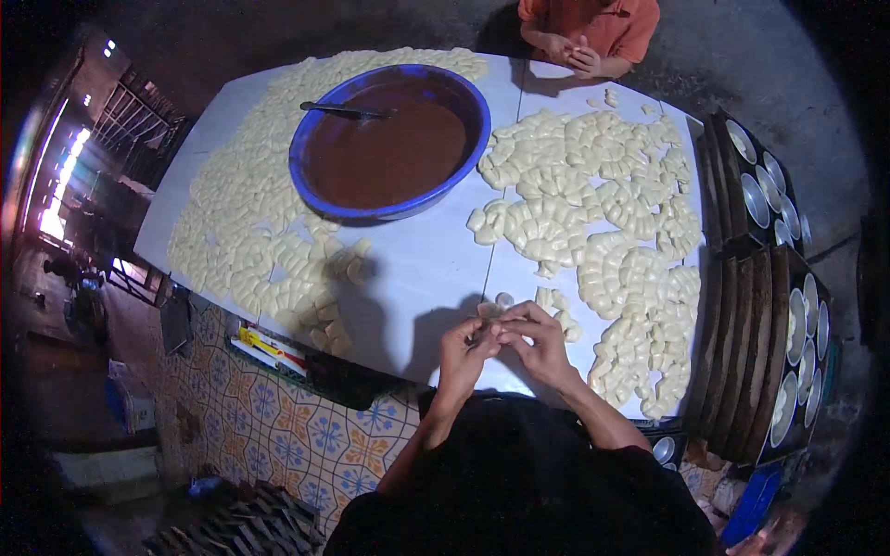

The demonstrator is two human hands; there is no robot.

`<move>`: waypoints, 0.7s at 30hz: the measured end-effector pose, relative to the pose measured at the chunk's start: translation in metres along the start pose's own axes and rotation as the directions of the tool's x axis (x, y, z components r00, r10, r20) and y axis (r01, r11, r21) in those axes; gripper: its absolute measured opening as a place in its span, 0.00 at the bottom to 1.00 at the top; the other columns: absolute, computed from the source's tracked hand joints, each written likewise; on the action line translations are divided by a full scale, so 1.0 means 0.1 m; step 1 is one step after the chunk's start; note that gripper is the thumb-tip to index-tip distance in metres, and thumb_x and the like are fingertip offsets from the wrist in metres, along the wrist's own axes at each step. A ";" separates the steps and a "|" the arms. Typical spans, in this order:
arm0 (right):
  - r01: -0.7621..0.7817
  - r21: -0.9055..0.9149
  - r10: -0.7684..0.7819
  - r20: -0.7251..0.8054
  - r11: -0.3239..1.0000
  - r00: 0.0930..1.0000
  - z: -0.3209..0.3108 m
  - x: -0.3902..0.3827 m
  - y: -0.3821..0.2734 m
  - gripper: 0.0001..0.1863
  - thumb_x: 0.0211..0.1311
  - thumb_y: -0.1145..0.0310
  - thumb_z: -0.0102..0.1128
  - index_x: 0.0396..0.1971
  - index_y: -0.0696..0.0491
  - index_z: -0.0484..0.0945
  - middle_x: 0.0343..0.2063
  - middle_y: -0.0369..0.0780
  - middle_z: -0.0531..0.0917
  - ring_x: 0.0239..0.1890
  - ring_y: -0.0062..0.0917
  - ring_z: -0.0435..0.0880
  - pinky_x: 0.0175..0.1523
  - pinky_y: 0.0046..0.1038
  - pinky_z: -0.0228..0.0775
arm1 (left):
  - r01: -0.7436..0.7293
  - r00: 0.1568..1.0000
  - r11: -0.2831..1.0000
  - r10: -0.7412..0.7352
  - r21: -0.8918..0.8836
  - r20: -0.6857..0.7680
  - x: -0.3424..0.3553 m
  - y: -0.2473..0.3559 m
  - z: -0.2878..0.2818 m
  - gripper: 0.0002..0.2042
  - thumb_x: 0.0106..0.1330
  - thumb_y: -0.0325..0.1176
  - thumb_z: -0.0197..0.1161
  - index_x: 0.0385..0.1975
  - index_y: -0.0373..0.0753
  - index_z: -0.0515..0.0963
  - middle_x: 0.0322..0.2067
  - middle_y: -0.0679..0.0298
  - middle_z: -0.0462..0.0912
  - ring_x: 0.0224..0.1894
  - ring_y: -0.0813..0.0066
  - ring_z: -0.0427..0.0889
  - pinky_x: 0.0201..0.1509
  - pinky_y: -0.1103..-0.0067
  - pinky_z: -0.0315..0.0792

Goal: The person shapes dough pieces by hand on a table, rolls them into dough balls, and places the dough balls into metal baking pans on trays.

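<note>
Close to the table's near edge, my left hand (pixel 461 357) and my right hand (pixel 542 347) meet with bent fingers. Between the fingertips they pinch a small piece of dough (pixel 489 311), mostly covered by the fingers. A small greyish round thing (pixel 504 299) shows just beyond it; its kind is too small to tell. Right of my hands, many flat pale dough pieces (pixel 556 222) lie in overlapping rows. More dough pieces (pixel 222 213) cover the table's left side. A blue basin (pixel 484 139) of brown filling (pixel 389 148) stands in the middle, with a dark utensil (pixel 343 110) resting across its rim.
Across the white table (pixel 417 269), a person in an orange shirt (pixel 616 23) holds both hands together over the far edge. Stacked dark trays with round metal tins (pixel 797 324) stand along the right side. A patterned tile floor (pixel 278 426) lies at lower left.
</note>
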State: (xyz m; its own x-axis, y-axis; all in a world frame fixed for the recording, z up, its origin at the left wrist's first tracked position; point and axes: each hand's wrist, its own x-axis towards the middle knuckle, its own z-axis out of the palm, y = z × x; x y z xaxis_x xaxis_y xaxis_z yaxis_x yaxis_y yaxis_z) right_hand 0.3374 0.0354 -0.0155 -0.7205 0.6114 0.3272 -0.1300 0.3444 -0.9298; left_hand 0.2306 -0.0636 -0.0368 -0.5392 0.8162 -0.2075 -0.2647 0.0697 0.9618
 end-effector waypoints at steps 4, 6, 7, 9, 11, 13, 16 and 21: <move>-0.283 -0.064 0.284 0.014 0.957 0.959 0.00 -0.01 -0.01 0.13 0.60 0.73 0.57 0.44 0.61 0.78 0.33 0.43 0.83 0.37 0.25 0.80 0.42 0.27 0.72 | 0.102 0.989 0.986 -0.115 -0.134 -0.098 -0.05 -0.08 0.03 0.09 0.60 0.27 0.64 0.38 0.32 0.77 0.41 0.64 0.76 0.41 0.77 0.77 0.38 0.82 0.78; -0.350 -0.047 0.352 0.054 0.936 0.934 0.08 0.01 0.16 0.21 0.62 0.69 0.56 0.55 0.57 0.71 0.37 0.40 0.81 0.37 0.23 0.79 0.41 0.26 0.73 | -0.239 0.964 0.954 0.255 0.179 -0.073 -0.04 -0.27 -0.06 0.12 0.55 0.21 0.65 0.39 0.32 0.75 0.44 0.61 0.75 0.42 0.75 0.77 0.40 0.81 0.79; -0.354 -0.051 0.356 0.051 0.934 0.933 0.06 0.01 0.26 0.21 0.62 0.69 0.56 0.55 0.57 0.71 0.37 0.40 0.81 0.37 0.23 0.79 0.41 0.26 0.73 | -0.339 0.932 0.908 0.360 0.248 -0.044 -0.03 -0.26 -0.11 0.19 0.51 0.16 0.65 0.45 0.33 0.72 0.47 0.57 0.72 0.43 0.73 0.77 0.42 0.80 0.79; -0.648 0.090 0.545 0.463 0.756 0.699 -0.01 0.00 0.42 0.27 0.64 0.67 0.53 0.62 0.53 0.62 0.43 0.38 0.78 0.38 0.22 0.77 0.39 0.24 0.73 | -0.356 0.933 0.931 0.358 0.075 -0.019 -0.09 -0.19 -0.15 0.22 0.51 0.15 0.63 0.48 0.33 0.69 0.48 0.56 0.70 0.44 0.72 0.77 0.42 0.80 0.79; -0.748 0.164 0.436 0.724 0.643 0.534 -0.06 0.10 0.34 0.28 0.64 0.69 0.51 0.64 0.52 0.59 0.49 0.40 0.75 0.43 0.22 0.76 0.39 0.21 0.72 | -0.196 0.970 0.963 0.218 -0.183 0.111 -0.22 -0.08 -0.26 0.29 0.53 0.15 0.58 0.57 0.34 0.59 0.50 0.56 0.63 0.51 0.63 0.73 0.48 0.73 0.76; -0.555 0.153 0.283 0.733 0.818 0.619 0.01 0.22 0.39 0.35 0.54 0.81 0.53 0.64 0.53 0.57 0.45 0.41 0.76 0.46 0.26 0.76 0.40 0.24 0.72 | -0.317 0.948 0.931 0.315 -0.183 -0.041 -0.22 -0.09 -0.33 0.27 0.54 0.18 0.58 0.56 0.34 0.60 0.49 0.56 0.63 0.53 0.63 0.72 0.51 0.71 0.75; 0.015 -0.093 0.052 0.677 0.996 0.734 0.19 0.46 0.69 0.44 0.40 0.88 0.52 0.64 0.51 0.56 0.35 0.41 0.78 0.41 0.33 0.78 0.44 0.32 0.69 | -0.289 0.842 0.957 0.263 0.018 -0.472 -0.14 -0.39 -0.56 0.20 0.58 0.22 0.58 0.51 0.35 0.64 0.45 0.59 0.69 0.49 0.69 0.73 0.51 0.72 0.73; 0.216 -0.291 0.127 0.820 0.932 0.558 0.33 0.62 0.88 0.39 0.41 0.82 0.54 0.60 0.53 0.59 0.31 0.41 0.78 0.36 0.39 0.78 0.46 0.38 0.67 | -0.095 0.869 0.972 -0.026 -0.217 -0.494 -0.03 -0.81 -0.63 0.18 0.61 0.25 0.55 0.51 0.39 0.64 0.37 0.60 0.75 0.39 0.70 0.78 0.41 0.78 0.74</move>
State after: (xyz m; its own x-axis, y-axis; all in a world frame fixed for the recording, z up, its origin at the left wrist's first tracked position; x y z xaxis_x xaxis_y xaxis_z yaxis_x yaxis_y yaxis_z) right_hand 0.2590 0.0802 -0.0830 -0.9771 -0.1995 -0.0734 -0.0787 0.6605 -0.7467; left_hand 0.2030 -0.1081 -0.1255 -0.8569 0.4242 -0.2931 -0.3795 -0.1342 0.9154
